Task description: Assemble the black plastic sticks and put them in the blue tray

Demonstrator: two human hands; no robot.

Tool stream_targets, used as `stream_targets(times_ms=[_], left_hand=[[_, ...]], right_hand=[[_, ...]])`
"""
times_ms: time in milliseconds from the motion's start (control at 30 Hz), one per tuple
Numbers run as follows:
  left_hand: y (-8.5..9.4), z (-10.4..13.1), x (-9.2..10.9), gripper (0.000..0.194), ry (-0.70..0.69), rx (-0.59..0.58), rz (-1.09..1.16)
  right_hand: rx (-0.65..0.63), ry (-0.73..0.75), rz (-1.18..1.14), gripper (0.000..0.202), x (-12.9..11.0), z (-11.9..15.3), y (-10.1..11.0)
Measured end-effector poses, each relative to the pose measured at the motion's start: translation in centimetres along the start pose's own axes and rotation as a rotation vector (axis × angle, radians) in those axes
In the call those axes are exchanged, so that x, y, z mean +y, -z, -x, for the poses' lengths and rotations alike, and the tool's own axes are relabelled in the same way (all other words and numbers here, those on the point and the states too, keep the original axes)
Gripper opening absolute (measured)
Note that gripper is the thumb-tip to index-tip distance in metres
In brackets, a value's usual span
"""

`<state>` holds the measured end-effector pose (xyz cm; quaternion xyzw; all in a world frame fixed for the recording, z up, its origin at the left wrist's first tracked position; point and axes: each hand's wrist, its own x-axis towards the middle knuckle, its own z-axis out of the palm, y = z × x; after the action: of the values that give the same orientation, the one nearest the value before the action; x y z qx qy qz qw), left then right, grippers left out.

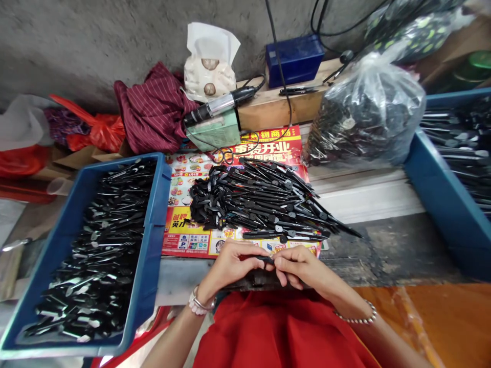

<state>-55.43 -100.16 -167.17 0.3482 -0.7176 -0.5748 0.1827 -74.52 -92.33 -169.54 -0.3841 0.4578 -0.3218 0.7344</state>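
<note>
Close to the bench's front edge, my left hand [238, 265] pinches a small black part [265, 259] between thumb and fingers. My right hand [297, 265] meets it from the other side, its thumb and forefinger closed at the part's right end. The fingers cover much of the part, so its shape is unclear. Just beyond both hands, a heap of thin black pieces [268, 197] lies on a red and yellow printed sheet [178, 245], with smaller black pieces [209, 199] bunched at its left.
Blue bins [153, 245] [433, 189] of black pieces flank the bench. A clear plastic bag [368, 112] sits at the back right. Behind the heap are an electric screwdriver [222, 105] on a green box [215, 132], tissues [210, 71], maroon cloth [151, 107] and a blue box [294, 60].
</note>
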Motion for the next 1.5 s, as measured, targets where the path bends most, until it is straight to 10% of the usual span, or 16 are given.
stream_targets(times_ms=[867, 1167, 1500], left_hand=[[-0.7, 0.7, -2.0, 0.016, -0.303, 0.125, -0.234], [-0.3, 1.1, 0.0, 0.017, -0.118, 0.16, -0.11], [-0.2, 0.9, -0.3, 0.012, -0.073, 0.136, -0.027]], right_hand=[[0.219, 0.048, 0.349, 0.04, -0.1, 0.6, -1.1], [0.527, 0.728, 0.987, 0.025, 0.2, 1.2, -2.0], [0.522, 0.768, 0.999, 0.026, 0.7, 1.0, -1.5]])
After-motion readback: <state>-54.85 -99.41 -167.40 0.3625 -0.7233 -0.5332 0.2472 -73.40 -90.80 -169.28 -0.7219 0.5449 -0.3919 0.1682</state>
